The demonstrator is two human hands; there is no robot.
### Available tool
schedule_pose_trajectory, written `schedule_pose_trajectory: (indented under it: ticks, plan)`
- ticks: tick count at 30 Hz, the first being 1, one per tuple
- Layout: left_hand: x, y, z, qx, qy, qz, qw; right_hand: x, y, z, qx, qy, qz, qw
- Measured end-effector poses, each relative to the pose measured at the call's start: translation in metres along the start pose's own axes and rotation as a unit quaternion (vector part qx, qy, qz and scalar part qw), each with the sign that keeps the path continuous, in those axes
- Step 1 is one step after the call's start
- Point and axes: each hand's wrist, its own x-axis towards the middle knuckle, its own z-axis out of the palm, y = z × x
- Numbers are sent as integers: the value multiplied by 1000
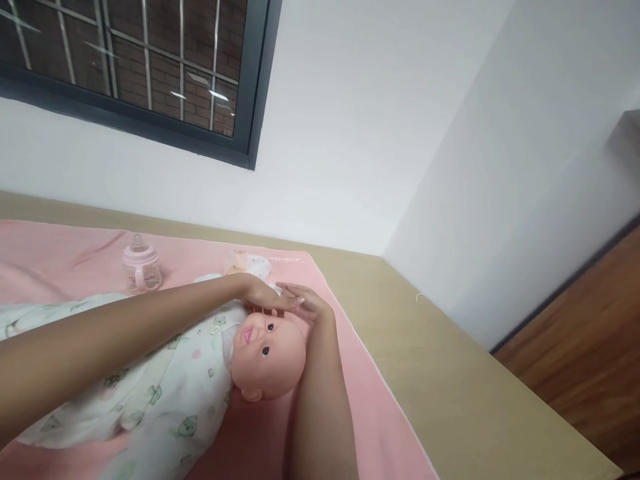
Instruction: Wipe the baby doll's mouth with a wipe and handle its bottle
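Observation:
A baby doll [270,373] lies on its back on a pink mat [260,440], its bald head to the right. It wears a white outfit [185,373] with green animal prints. From the left my left arm reaches across the doll, and my left hand [267,293] is at the far side of its head, fingers stretched and partly hidden behind the face. My right arm comes up past the crown of the head. My right hand [307,300] bends left there, fingers extended, meeting the left hand. Nothing shows in either hand.
A pink-topped baby bottle [143,270] stands upright on the mat. Behind my left hand is a small white and peach item [255,265], its kind unclear. A wooden surface [400,327] borders the mat, with a white wall [340,133] and barred window [150,60] beyond.

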Motion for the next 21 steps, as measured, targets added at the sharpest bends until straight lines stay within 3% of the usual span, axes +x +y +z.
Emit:
schedule_pose_trajectory:
  ticks: [3, 10, 17, 21]
  plan:
    - [-7, -7, -15, -16, 8, -26, 999, 4, 3, 0, -9, -19, 18, 1000]
    - [-31, -41, -43, -75, 145, -57, 985, 6, -1, -1, -36, 21, 20, 999]
    - [-41, -60, -44, -98, 159, -55, 981, 11, 1, -2, -59, 38, 36, 997]
    - [-36, -64, -39, -64, 166, -58, 982, 5, -2, -2, -39, -24, -28, 999]
